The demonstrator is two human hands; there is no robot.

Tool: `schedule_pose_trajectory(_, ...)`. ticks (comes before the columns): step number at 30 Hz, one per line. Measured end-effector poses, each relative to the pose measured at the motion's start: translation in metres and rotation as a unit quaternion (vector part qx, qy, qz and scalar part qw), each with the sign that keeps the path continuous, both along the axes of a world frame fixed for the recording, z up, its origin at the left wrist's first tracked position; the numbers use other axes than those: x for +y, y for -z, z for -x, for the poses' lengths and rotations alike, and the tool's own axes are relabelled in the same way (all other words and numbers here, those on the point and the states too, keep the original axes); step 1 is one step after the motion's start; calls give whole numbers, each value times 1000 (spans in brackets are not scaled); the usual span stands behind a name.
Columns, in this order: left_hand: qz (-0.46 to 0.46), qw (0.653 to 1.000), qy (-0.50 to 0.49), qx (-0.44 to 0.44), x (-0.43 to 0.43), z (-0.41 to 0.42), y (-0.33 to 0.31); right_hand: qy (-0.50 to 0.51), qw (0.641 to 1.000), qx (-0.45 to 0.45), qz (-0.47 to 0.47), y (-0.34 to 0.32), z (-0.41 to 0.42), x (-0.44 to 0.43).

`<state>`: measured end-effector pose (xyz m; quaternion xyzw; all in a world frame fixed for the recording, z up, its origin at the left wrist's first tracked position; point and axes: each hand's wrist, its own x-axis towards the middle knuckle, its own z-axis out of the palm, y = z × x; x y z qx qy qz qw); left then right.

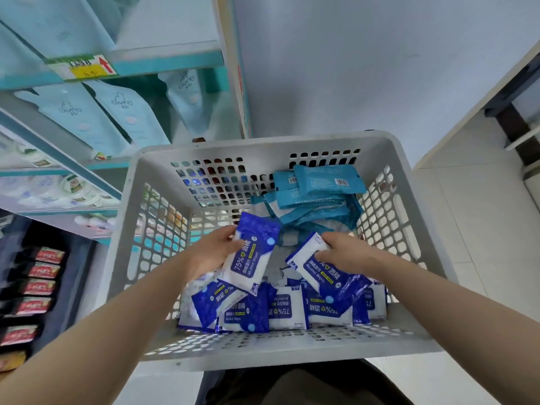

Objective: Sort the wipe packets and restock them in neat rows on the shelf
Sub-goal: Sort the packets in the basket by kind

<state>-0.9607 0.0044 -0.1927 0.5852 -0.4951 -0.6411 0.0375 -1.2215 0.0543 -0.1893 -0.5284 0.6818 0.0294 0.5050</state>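
Your left hand [213, 252] grips one blue-and-white alcohol wipe packet [251, 258], held over the middle of the basket [263, 143]. Your right hand [347, 252] grips a second packet [324, 273] just to the right of it, also inside the basket. More of the same blue packets [277, 311] are jumbled along the basket's near wall. Teal packets [318, 194] are stacked in the basket's far right corner. The shelf [163, 61] is left of the basket, with pale blue pouches [125, 112] standing on it. Red packs [43, 270] sit lower down, also left of the basket.
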Motion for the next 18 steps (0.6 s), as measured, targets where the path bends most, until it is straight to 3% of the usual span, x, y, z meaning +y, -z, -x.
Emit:
schedule_pose_trajectory(3, 30, 977, 139, -158, 4, -19, 8, 15, 1000, -11, -13, 3, -16, -5)
schedule_pose_trajectory(6, 11, 947, 235, -219, 9, -33, 28, 30, 999, -34, -21, 7, -28, -9)
schedule_pose_trajectory(14, 36, 910, 279, -305, 13, -37, 58, 35, 998, -21, -50, 26, -37, -6)
schedule_pose_trajectory(18, 30, 912, 265, -311, 8, -45, 49, 39, 995, -43, -77, 25, -42, -7)
